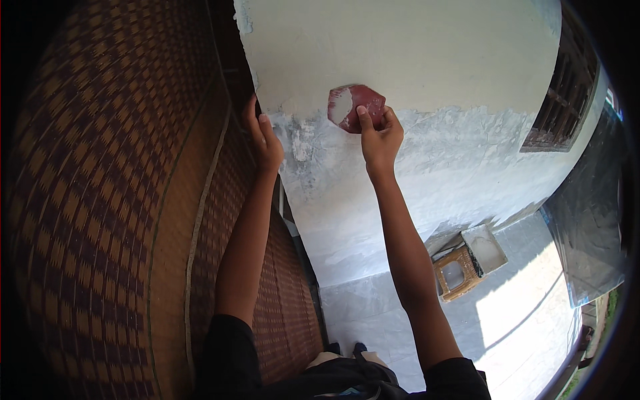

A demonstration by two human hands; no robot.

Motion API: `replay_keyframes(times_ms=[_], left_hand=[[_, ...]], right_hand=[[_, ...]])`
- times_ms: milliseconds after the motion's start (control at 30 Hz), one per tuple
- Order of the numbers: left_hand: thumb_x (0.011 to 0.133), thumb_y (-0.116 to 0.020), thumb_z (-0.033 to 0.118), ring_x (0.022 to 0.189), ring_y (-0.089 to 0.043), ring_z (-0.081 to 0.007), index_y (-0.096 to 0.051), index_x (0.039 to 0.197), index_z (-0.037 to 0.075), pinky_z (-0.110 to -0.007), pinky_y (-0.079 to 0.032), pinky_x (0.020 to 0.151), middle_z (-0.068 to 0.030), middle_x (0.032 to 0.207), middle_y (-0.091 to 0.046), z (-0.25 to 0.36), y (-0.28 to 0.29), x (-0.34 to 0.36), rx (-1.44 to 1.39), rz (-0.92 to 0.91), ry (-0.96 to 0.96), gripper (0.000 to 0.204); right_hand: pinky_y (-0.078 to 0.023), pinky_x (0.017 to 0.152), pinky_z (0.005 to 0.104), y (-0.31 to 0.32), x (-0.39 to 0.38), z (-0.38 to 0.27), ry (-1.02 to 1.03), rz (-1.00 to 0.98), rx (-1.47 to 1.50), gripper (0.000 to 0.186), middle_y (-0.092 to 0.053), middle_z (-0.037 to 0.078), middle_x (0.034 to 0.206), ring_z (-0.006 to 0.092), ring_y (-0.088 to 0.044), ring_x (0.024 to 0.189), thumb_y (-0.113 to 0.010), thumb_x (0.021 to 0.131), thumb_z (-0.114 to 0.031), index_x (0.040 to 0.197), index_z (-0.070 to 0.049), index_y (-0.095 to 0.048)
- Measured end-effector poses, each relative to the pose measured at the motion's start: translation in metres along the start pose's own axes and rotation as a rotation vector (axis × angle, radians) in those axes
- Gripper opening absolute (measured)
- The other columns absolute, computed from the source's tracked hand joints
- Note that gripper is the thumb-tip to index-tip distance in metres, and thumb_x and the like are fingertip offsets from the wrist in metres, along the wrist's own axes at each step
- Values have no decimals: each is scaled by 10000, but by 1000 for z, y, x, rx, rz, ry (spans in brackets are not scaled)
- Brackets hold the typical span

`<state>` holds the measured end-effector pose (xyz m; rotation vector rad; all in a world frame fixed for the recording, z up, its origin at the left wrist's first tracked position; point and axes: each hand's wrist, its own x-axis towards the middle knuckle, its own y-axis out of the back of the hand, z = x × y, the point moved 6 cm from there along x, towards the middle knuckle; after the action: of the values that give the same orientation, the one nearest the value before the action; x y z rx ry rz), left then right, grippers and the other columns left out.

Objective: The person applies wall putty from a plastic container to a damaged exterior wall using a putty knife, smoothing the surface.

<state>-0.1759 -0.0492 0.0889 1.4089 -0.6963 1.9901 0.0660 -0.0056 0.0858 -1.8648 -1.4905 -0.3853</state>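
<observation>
In my right hand [381,139] is a dark red, flat, many-sided piece [363,97] with a whitish smear on its left part, held against the pale wall [400,47] at the border between its cream upper coat and its rough, mottled grey-white lower band [453,147]. My thumb lies on the face of the piece and my other fingers are behind or round its right side. My left hand [265,140] rests at the wall's left edge, beside the dark gap, with its fingers loosely stretched out along it.
A woven patterned mat [100,167] stands along the left. On the pale floor [507,320] at lower right are a yellowish square container [455,283] and a pale tray [483,243]. A dark window grille [560,100] and a plastic sheet [587,253] are on the right.
</observation>
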Motion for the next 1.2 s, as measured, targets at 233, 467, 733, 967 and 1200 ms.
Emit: replay_keyframes(times_ms=[233, 467, 733, 967, 1200], left_hand=[[1041, -302, 197, 1306, -403, -294, -352, 1416, -22, -405, -298, 1094, -196, 1394, -414, -5, -1, -2, -13, -1, 18, 437], [1043, -299, 202, 1313, -393, -294, -349, 1413, -31, -405, -292, 1098, -197, 1400, -408, -3, 0, 0, -7, 1, 9, 440], [1046, -307, 221, 1309, -396, -290, -351, 1413, -29, -403, -290, 1099, -194, 1400, -409, -2, 0, 0, -40, 0, 26, 447], [1050, -299, 286, 1314, -378, -286, -344, 1420, -12, -414, -267, 1108, -186, 1411, -386, -4, -5, 0, -129, -25, 27, 478], [1050, -292, 330, 1333, -349, -280, -335, 1425, -6, -415, -257, 1112, -187, 1416, -370, -12, -3, -3, -251, -33, 57, 505]], right_hand=[[-491, 709, 254, -11, -9, -5, 3, -115, -1, 177, -692, 83, 823, 108, -634, 745, -714, 866, -125, 969, 5, -651], [-490, 705, 255, 31, 9, -2, 23, 53, 44, 174, -688, 61, 827, 89, -613, 731, -701, 875, -119, 973, 17, -654], [-510, 709, 281, -36, -13, -26, 75, -127, -162, 215, -701, 100, 812, 125, -649, 748, -722, 861, -157, 986, 7, -659], [-495, 702, 255, 15, 4, -8, 68, -13, 12, 161, -694, 72, 818, 95, -630, 746, -704, 869, -113, 954, 16, -659], [-513, 687, 279, -57, -28, -24, 73, -237, -65, 185, -708, 114, 801, 131, -675, 734, -712, 851, -111, 976, 13, -657]])
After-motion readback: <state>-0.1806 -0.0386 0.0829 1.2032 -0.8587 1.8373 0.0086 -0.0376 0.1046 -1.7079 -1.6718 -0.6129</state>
